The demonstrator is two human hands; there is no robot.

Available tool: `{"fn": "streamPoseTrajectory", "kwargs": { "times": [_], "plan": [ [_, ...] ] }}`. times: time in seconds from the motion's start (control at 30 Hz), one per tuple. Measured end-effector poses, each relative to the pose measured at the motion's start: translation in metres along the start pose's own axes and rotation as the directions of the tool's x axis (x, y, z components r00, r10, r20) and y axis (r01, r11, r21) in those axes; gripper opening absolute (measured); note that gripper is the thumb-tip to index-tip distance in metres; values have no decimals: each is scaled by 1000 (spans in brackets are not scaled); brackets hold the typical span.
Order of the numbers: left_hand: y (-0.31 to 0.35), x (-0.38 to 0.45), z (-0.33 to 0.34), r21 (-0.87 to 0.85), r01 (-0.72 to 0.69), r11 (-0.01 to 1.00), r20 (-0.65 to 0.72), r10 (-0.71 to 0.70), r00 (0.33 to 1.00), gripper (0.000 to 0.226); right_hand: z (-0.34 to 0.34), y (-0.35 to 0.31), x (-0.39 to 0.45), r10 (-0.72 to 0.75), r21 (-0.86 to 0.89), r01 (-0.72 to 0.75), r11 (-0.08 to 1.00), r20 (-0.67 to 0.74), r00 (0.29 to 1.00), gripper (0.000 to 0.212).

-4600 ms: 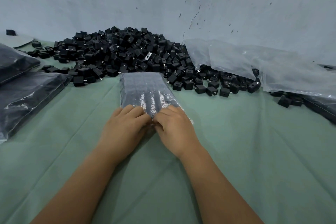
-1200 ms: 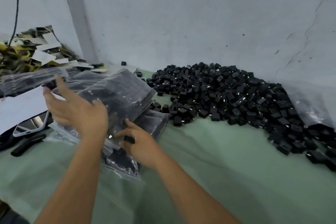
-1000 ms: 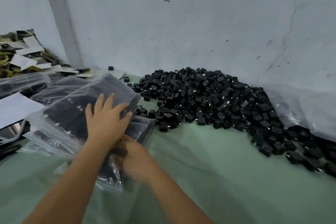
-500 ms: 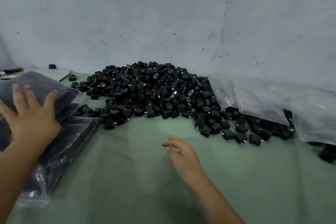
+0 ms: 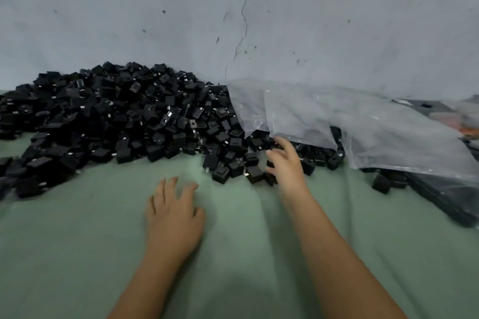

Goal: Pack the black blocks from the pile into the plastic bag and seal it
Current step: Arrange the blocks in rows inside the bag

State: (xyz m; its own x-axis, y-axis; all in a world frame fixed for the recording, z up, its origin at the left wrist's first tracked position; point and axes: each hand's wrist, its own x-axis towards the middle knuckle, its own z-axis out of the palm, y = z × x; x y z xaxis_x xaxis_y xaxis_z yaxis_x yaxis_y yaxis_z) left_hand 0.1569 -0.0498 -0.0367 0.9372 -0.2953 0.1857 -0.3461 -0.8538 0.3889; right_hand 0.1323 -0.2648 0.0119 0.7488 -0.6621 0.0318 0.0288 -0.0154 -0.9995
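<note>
A big pile of black blocks (image 5: pixel 124 122) lies against the grey wall on the green cloth (image 5: pixel 77 254). Clear plastic bags (image 5: pixel 363 124) are heaped at the pile's right end, partly covering some blocks. My right hand (image 5: pixel 285 160) reaches over the blocks at the pile's near right edge, fingers spread, just below the lower edge of the bags; it holds nothing. My left hand (image 5: pixel 173 212) hovers low over the cloth in front of the pile, fingers spread and blurred by motion, also holding nothing.
A few stray blocks (image 5: pixel 381 182) lie on the cloth under the bags at the right. Dark filled bags (image 5: pixel 451 197) sit at the far right edge. The wall stands right behind the pile.
The view swung right, away from the stack of filled bags. My left hand left that stack and came over the cloth. My right hand moved forward to the pile's right edge.
</note>
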Motion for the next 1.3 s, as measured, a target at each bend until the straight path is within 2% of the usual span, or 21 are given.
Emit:
{"fn": "streamPoseTrajectory", "kwargs": {
  "times": [0.17,0.27,0.33,0.4,0.47,0.53,0.57,0.63,0.7,0.77,0.8,0.87,0.93,1.0,1.07,1.13,1.2,1.23,1.27,1.3],
  "plan": [
    [-2,11,7,16,12,1000,-4,-12,1000,42,7,-6,41,107,313,-111,943,30,994,44],
    [-1,10,8,55,8,998,-24,-7,1000,41,20,-9,45,160,314,-143,939,-28,987,41],
    [-2,11,8,52,4,999,-24,-3,1000,39,33,-10,32,127,277,-90,957,-118,985,45],
    [-4,12,7,9,-14,1000,-38,15,999,35,50,-11,7,64,304,18,953,-257,964,39],
    [-6,13,4,-160,-62,985,-106,45,993,27,68,-10,-27,32,314,81,946,-337,941,24],
    [-6,9,-1,-471,-88,878,-169,9,986,31,87,-2,-65,24,284,62,957,-289,957,18],
    [-5,5,-5,-626,-66,777,-166,-50,985,34,94,3,-84,3,255,60,965,-238,971,20],
    [-5,-2,-14,-847,27,532,-79,-175,981,36,102,14,-121,-51,158,66,985,-99,994,23],
    [-9,-11,-21,-927,115,357,31,-234,972,32,102,24,-150,-87,-50,93,994,104,991,22],
    [-15,-22,-27,-947,160,278,94,-237,967,20,96,32,-170,-124,-234,191,953,272,954,26],
    [-19,-28,-29,-951,169,259,108,-233,966,18,92,33,-179,-143,-278,232,932,305,941,28],
    [-24,-41,-34,-942,169,291,105,-223,969,29,85,31,-193,-201,-319,280,906,260,945,29],
    [-30,-58,-41,-892,191,410,111,-211,971,37,78,26,-204,-295,-323,319,891,123,948,29],
    [-40,-77,-52,-847,233,479,177,-159,971,42,71,23,-208,-382,-330,370,869,29,924,27],
    [-53,-97,-67,-834,279,476,275,-79,958,49,66,19,-206,-367,-350,362,864,54,929,25],
    [-67,-113,-86,-804,340,487,348,-78,934,64,61,19,-203,-299,-426,343,837,168,939,26],
    [-79,-124,-102,-658,409,633,370,-201,907,84,57,22,-204,-256,-542,364,758,266,929,26],
    [-84,-128,-107,-521,417,745,327,-277,904,94,57,24,-205,-244,-588,377,716,296,924,26],
    [-86,-129,-110,-337,383,860,221,-323,920,96,58,24,-207,-248,-628,401,667,319,915,26],
    [-86,-129,-111,-175,298,938,37,-296,954,94,62,23,-210,-263,-664,435,608,349,900,28]
  ]
}}
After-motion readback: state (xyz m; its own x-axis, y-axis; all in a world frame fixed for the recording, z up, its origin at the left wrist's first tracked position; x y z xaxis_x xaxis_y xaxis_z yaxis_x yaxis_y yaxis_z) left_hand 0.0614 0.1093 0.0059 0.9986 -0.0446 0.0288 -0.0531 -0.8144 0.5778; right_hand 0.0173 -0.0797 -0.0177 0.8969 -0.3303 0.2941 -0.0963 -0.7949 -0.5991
